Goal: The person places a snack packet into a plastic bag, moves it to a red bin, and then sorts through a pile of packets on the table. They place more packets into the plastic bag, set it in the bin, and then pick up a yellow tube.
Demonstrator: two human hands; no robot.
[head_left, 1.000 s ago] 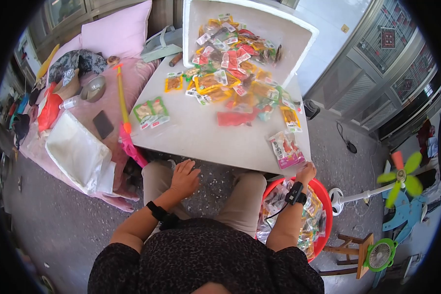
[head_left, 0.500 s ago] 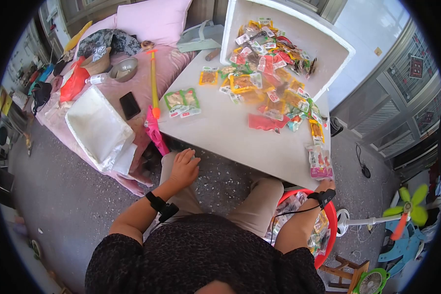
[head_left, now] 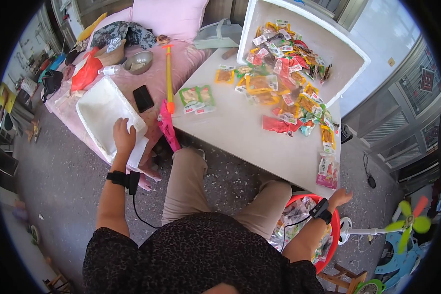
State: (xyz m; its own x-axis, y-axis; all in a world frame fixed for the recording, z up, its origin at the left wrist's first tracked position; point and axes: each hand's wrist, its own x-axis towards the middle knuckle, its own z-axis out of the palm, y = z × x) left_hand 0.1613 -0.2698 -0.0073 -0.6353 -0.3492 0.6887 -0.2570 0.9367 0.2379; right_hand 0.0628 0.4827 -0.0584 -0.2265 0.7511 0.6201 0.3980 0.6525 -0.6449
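Observation:
My left hand [head_left: 124, 135] is open over the near right edge of a white foam tray [head_left: 94, 105], its fingers apart and nothing visible in them. Just beyond the table's right front corner, my right hand [head_left: 340, 197] hangs open, palm up, holding nothing. Closest to it is a pink and clear packet [head_left: 327, 170] lying at the corner of the table [head_left: 230, 130]. Beneath my right forearm stands a red tub [head_left: 336, 235] filled with small packets. Both wrists wear black straps with cables.
Snack packets [head_left: 262, 83] spill from a tipped foam box [head_left: 345, 59] onto the table. Green packets [head_left: 197, 98] lie at its left. A phone [head_left: 143, 98], a metal bowl [head_left: 138, 62] and a yellow-handled tool [head_left: 169, 78] rest on the pink-covered bed. A fan [head_left: 407, 223] stands right.
My left hand has moved from over my knee leftward to the foam tray. My right hand has come away from the packet at the table corner, outward to the right.

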